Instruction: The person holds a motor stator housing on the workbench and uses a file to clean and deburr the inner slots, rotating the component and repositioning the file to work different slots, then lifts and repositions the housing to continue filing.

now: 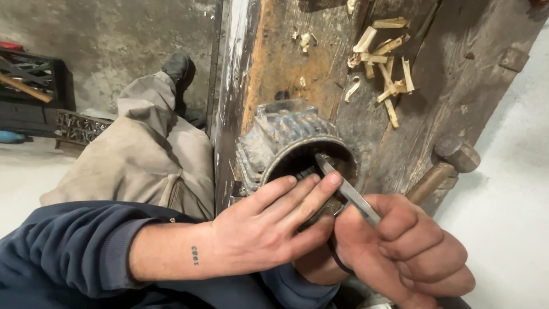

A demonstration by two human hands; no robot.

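Two bare hands at work over a worn wooden tabletop (457, 86). Left hand (269, 223), sleeve pushed back, laid against rim of grey finned motor housing (289, 143), fingers (311, 191) extended and pressing on flat metal blade (343, 189) at housing mouth; not clenched around anything. Right hand (409, 252) clenched on lower end of same blade, tip angled up and left into dark opening of housing. Housing lying on its side near tabletop's left edge, open end toward camera, ribs dusty and blue-grey. Wood chips (386, 57) scattered farther up tabletop, well apart from housing. Hammer (449, 163) with wooden handle resting just right of housing, near right hand, untouched. Beige-trousered leg (148, 149) and dark shoe (178, 68) left of tabletop, on concrete floor (108, 34); dark crate (34, 86) farther left.
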